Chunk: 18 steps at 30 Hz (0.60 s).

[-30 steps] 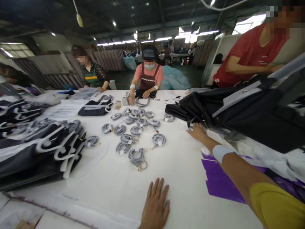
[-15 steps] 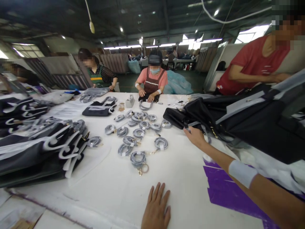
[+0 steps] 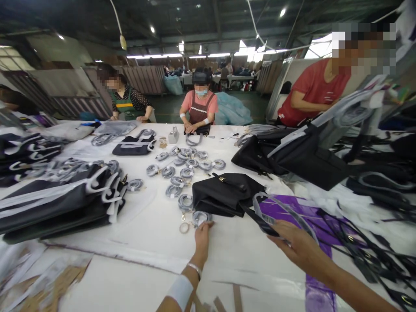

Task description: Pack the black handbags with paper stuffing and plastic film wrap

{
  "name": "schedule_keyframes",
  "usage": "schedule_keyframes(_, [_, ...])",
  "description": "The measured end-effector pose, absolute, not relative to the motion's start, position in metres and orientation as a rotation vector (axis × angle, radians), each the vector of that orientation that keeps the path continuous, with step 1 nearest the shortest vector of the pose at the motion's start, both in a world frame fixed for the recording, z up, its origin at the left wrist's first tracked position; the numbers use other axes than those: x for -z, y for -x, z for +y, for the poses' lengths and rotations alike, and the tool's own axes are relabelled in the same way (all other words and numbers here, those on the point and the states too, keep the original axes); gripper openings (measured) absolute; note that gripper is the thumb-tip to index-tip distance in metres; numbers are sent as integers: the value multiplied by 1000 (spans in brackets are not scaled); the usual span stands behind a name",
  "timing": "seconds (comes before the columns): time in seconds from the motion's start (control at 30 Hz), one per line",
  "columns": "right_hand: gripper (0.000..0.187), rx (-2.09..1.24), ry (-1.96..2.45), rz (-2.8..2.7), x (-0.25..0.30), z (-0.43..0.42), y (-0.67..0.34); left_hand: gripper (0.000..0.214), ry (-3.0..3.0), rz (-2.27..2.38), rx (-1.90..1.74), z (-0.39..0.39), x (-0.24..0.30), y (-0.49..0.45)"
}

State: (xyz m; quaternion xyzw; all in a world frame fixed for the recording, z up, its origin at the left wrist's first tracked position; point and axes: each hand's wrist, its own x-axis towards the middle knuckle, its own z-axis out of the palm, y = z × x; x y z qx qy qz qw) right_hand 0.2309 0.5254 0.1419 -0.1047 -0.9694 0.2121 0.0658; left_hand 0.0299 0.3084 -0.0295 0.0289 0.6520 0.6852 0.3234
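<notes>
Currently, the right hand (image 3: 289,240) is gripping a black strap (image 3: 261,223); the bag (image 3: 224,194) is lying beside a grey coil (image 3: 201,215) the left hand (image 3: 203,236) is touching (grip unclear). Sideways strap tension could be dragging bag into coil.

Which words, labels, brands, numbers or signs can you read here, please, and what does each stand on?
No text can be read.
Pale print on the red shirt at right: too small and blurred.
White bands on the coiled straps: no lettering can be made out.
Gold fitting on the black handbag: too small to show any marking.
</notes>
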Motion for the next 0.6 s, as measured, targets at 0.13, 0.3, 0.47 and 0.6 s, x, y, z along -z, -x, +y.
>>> schedule_keyframes(0.13, [28, -687, 216, -3050, -144, 501, -272, 73, 67, 1445, -1794, 319, -3, -26])
schedule_keyframes(0.3, [43, -632, 90, -3212, -140, 460, -294, 70, 299, 1348, -1663, 345, -45, -21])
schedule_keyframes(0.47, [38, -712, 256, -3216, -126, 386, -339, 45, 102, 1465, -1645, 354, -65, -40])
schedule_keyframes(0.6, [26, -872, 386, -3271, -108, 318, -396, 47, -204, 1386, -1533, 334, -72, -93])
